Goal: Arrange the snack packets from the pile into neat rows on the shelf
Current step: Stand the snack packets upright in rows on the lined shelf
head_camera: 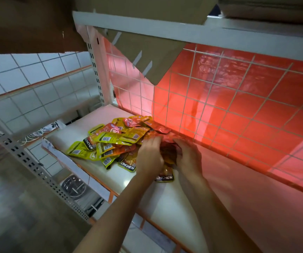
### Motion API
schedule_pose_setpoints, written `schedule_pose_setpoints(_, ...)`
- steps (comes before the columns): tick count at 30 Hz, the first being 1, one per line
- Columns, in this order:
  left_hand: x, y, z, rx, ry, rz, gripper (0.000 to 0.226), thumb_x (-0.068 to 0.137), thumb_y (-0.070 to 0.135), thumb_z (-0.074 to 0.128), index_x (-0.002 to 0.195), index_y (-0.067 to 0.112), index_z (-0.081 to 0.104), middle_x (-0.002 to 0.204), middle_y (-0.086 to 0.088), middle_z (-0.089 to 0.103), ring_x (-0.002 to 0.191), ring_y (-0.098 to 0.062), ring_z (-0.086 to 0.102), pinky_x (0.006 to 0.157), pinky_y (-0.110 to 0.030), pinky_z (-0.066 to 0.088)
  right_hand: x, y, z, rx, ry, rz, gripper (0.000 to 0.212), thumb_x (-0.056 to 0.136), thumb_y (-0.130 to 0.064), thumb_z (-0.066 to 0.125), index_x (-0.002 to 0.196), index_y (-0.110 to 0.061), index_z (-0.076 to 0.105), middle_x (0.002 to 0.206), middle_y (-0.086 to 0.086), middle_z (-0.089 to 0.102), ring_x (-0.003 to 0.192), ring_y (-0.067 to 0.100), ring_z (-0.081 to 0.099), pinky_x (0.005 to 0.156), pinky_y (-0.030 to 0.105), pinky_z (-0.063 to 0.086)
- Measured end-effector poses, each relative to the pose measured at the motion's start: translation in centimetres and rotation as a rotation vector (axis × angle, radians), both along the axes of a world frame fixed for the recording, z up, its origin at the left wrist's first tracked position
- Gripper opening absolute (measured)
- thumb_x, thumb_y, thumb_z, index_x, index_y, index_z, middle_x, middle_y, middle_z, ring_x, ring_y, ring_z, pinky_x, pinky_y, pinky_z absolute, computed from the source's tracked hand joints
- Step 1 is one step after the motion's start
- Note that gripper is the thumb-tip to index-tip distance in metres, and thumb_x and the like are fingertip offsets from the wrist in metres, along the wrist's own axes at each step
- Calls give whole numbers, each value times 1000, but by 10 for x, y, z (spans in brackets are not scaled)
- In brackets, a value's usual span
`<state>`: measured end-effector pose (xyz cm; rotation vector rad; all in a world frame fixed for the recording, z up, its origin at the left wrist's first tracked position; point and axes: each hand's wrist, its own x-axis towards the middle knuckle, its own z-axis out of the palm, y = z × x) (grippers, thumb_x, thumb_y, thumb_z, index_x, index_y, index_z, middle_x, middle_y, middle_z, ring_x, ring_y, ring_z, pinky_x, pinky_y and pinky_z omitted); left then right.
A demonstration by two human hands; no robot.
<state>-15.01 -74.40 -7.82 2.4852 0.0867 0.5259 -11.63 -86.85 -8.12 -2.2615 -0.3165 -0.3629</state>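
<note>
A loose pile of yellow and red snack packets (110,139) lies on the white shelf board (174,207), against the wire grid at the back. At the pile's right end my left hand (149,156) and my right hand (189,156) curl around a small stack of orange-red packets (168,161) from both sides. The stack's lower edge, with a black label, sticks out below my hands. What lies under my palms is hidden.
A white wire grid (220,99) with red sheeting behind it closes the shelf's back. A cardboard flap (143,50) hangs down from the shelf above. A perforated upright post (28,161) stands at the left front. The shelf board stretches away to the right of my hands.
</note>
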Motion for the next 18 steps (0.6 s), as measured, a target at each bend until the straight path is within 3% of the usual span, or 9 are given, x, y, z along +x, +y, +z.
schedule_pose_setpoints(2, -7, -5, 7, -142, 1, 25, 60, 78, -6, 48, 137, 4, 45, 130, -16, 55, 122, -32, 48, 104, -37, 36, -13, -6, 9, 66, 35, -42, 31, 90, -6, 54, 116, -18, 67, 115, 7, 68, 107, 28, 60, 90, 35, 46)
schedule_pose_setpoints(4, -19, -13, 13, -225, -2, 23, 59, 82, -3, 49, 139, 5, 41, 132, -15, 54, 122, -31, 49, 101, -36, 37, -29, -13, 18, 168, 40, -106, 26, 90, -8, 56, 113, -15, 66, 106, 9, 70, 96, 27, 63, 76, 30, 43)
schedule_pose_setpoints(7, -38, -23, 21, -314, -11, -78, 49, 88, 6, 52, 136, 5, 44, 121, -16, 62, 111, -33, 58, 86, -34, 42, -56, -29, 30, 408, 76, -220, 22, 89, -9, 60, 110, -17, 59, 97, 0, 66, 88, 18, 60, 71, 21, 41)
schedule_pose_setpoints(11, -68, -44, 29, -442, 24, -357, 38, 93, 23, 41, 119, 3, 60, 103, -9, 68, 97, -23, 63, 85, -34, 47, -102, -54, 32, 677, 95, -268, 29, 89, -3, 59, 117, -10, 52, 106, 6, 61, 90, 14, 59, 67, 8, 45)
schedule_pose_setpoints(14, -92, -68, 27, -518, 157, -494, 23, 90, 26, 43, 86, 22, 65, 71, 11, 64, 67, -3, 60, 68, -29, 48, -140, -81, 26, 761, 108, -326, 31, 89, -3, 61, 118, -7, 52, 111, 11, 63, 96, 21, 63, 83, 31, 53)
schedule_pose_setpoints(16, -107, -89, 25, -558, 255, -488, 16, 84, 32, 48, 78, 28, 62, 71, 9, 65, 69, -9, 62, 69, -33, 51, -164, -101, 24, 799, 135, -365, 31, 90, -9, 62, 120, -9, 54, 111, 11, 65, 97, 24, 65, 84, 39, 55)
schedule_pose_setpoints(18, -123, -112, 25, -629, 331, -497, 15, 82, 35, 50, 78, 29, 62, 79, 1, 68, 80, -24, 66, 80, -44, 55, -187, -124, 24, 806, 139, -413, 32, 90, -16, 63, 120, -11, 55, 113, 10, 66, 98, 23, 66, 84, 40, 56)
